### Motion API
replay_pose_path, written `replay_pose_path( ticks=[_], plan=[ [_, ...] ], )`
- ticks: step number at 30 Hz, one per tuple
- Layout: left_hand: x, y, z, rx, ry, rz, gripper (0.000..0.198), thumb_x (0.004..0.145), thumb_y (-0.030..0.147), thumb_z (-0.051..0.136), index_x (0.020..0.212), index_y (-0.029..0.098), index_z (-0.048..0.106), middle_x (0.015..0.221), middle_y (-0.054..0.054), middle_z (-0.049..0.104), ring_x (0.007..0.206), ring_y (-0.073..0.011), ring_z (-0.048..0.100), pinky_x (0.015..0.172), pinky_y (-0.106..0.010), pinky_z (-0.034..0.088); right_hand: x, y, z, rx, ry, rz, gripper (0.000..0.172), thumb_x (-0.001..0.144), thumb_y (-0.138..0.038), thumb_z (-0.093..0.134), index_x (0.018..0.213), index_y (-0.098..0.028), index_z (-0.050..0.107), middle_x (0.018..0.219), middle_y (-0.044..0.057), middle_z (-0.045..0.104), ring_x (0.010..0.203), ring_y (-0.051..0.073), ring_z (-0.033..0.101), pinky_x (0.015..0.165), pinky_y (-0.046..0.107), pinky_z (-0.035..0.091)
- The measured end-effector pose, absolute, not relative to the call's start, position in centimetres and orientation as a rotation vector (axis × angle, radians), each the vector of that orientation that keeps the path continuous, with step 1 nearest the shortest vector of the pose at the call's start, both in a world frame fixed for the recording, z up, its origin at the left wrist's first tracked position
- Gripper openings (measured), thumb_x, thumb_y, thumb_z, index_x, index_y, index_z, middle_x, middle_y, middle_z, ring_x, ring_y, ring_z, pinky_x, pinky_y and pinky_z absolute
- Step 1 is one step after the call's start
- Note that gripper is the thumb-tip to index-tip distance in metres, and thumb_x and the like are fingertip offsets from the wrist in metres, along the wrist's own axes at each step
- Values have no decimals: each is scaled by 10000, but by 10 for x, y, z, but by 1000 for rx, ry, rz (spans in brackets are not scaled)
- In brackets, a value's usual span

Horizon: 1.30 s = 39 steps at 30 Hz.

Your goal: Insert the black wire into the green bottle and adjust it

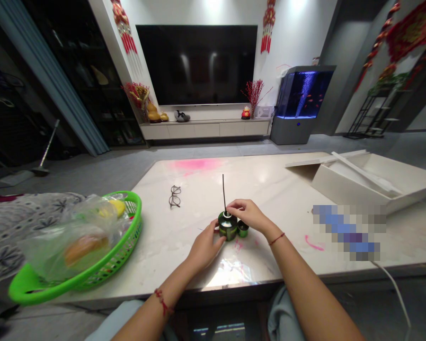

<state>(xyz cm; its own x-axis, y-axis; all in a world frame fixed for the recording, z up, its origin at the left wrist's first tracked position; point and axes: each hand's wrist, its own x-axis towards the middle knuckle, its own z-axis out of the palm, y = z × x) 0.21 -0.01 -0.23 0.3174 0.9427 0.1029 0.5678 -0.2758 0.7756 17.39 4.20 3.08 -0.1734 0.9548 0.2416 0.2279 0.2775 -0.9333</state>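
On the pale marble table top [277,175] stands a small green metal canister [227,226] with a white ring on top. A thin black rod [223,192] rises upright from its centre. A shorter dark green cylinder [243,229] touches the canister's right side. My left hand [206,246] wraps the canister's lower left side, fingers curled against it. My right hand [246,214] reaches over from the right, its fingertips at the canister's top rim beside the rod. The hands partly hide the canister.
Left of the hands, a bright green plastic basket [133,201] holds a clear bag of food. Dark-framed glasses [175,196] lie on the table. A white open box [355,182] sits at the far right, near a pixelated patch [348,232]. Pink smears mark the table.
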Motion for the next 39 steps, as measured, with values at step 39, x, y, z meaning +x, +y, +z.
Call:
replay_pose_path(
  ticks=[39],
  plan=[
    [1, 3, -6, 1993, 1362, 725, 473, 766, 288, 528, 1221, 225, 415, 1218, -57, 553, 1060, -214, 550, 887, -333, 422, 184, 40, 13, -1158, -1941, 1091, 563, 505, -178, 733, 1021, -186, 508, 1028, 50, 580, 907, 184, 552, 805, 326, 445]
  ],
)
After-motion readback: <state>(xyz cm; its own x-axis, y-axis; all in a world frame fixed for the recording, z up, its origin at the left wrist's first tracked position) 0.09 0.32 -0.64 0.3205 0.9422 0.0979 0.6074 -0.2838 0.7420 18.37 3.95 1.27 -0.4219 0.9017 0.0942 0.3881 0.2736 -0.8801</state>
